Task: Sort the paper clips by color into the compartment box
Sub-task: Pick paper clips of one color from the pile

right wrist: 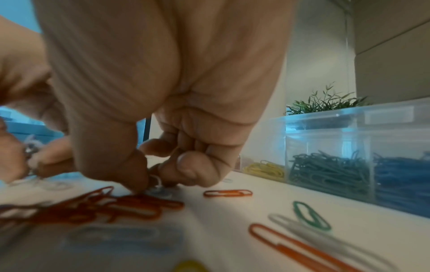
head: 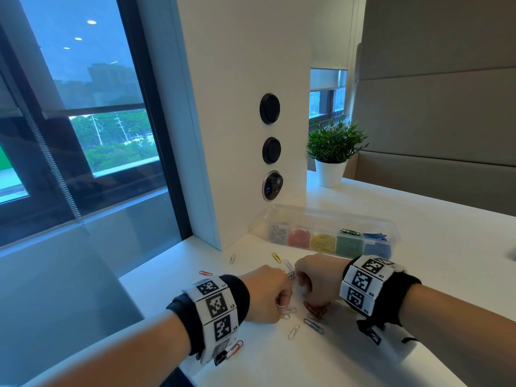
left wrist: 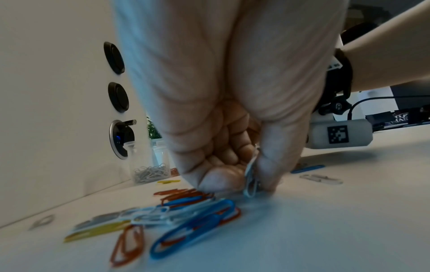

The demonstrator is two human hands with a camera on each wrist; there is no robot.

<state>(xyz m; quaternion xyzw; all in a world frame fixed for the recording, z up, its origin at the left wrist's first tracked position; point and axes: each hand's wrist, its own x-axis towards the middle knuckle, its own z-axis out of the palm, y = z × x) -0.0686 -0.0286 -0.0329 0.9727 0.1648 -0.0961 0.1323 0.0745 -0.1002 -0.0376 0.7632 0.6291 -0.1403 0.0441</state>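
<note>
**Q:** While both wrists rest low on the table (head: 279,358), what are the hands doing?

**A:** Nearest, loose clips (head: 314,311) lie scattered, red, blue and white. Just above them the left hand (head: 265,297) has its fingers curled, thumb and forefinger pinched on a small bunch of white clips (left wrist: 251,181) that touches the table. The right hand (head: 315,277) sits close beside it, to the right, fingers curled, thumb and fingertip closing on another white clip (right wrist: 157,181) flat on the table.

**Q:** Why gather them like that?

**A:** Probably to collect one color in the left hand, so several go to the box in one trip. Flat clips need a fingertip pinch to lift.

**Q:** Where is the box?

**A:** Farther back and right, against the wall, the clear box (head: 324,219) stands open. Its compartments run left to right: white, red, yellow, green, blue, each already well filled. A potted plant (head: 333,152) stands beyond it.
</note>
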